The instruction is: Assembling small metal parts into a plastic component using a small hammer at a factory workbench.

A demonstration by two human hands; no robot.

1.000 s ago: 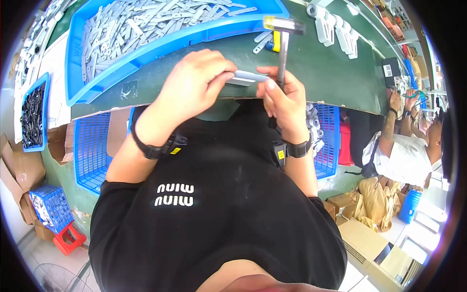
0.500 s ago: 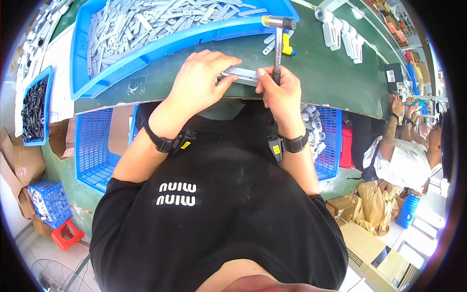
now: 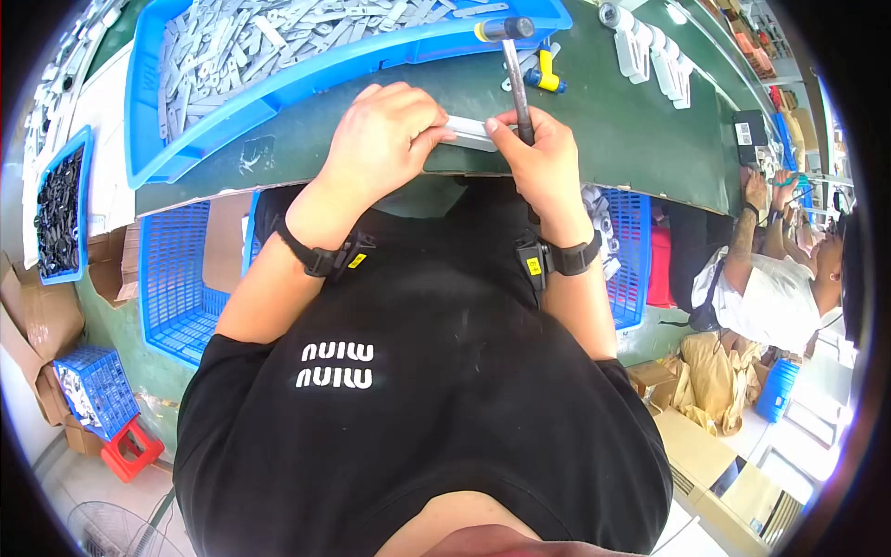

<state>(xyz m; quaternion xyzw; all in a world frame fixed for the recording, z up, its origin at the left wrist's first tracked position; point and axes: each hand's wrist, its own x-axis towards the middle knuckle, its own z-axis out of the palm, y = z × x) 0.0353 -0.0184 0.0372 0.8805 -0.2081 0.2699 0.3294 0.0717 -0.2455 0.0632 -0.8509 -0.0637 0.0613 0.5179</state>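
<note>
A light grey, narrow bar-shaped part (image 3: 471, 134) spans the gap between my hands, close to the bench's near edge. My left hand (image 3: 382, 132) pinches its left end between thumb and fingers. At the right end, the thumb of my right hand (image 3: 540, 160) presses on the bar. That same hand grips a hammer (image 3: 516, 84) by its dark handle, with the head up and pointing away from me. The hammer head has a black face on the right and a yellowish one on the left. My right fingers partly hide the bar's end and the lower handle.
A blue tray (image 3: 278, 113) heaped with grey strips stands at the back left. Right of it lie a yellow and blue tool (image 3: 546, 74) and several white parts (image 3: 640, 54). A tray of black pieces (image 3: 61, 209) is far left; blue crates (image 3: 181, 288) sit below; a co-worker (image 3: 766, 278) is right.
The bar has turned in my fingers and shows a different face. My left hand has shifted slightly away from me. The hammer head has swung a little left and away.
</note>
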